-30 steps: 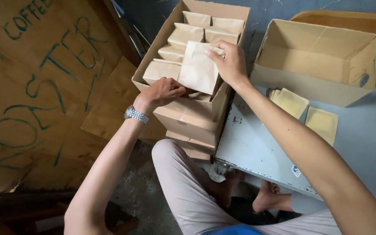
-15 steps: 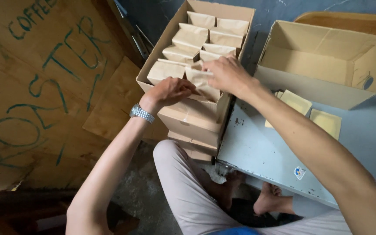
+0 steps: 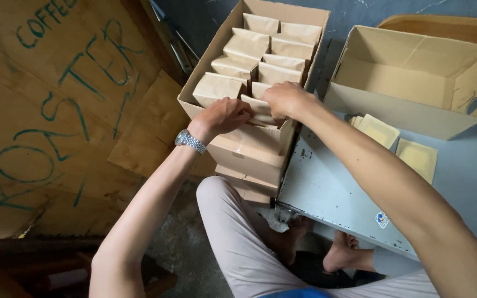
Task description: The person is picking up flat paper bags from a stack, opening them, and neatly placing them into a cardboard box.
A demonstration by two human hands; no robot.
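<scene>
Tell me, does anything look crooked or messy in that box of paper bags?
Mostly neat. The bag under both hands lies tilted at the near end of the box, unlike the upright rows behind.

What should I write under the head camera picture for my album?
Left hand and right hand press a paper bag into a cardboard box.
</scene>
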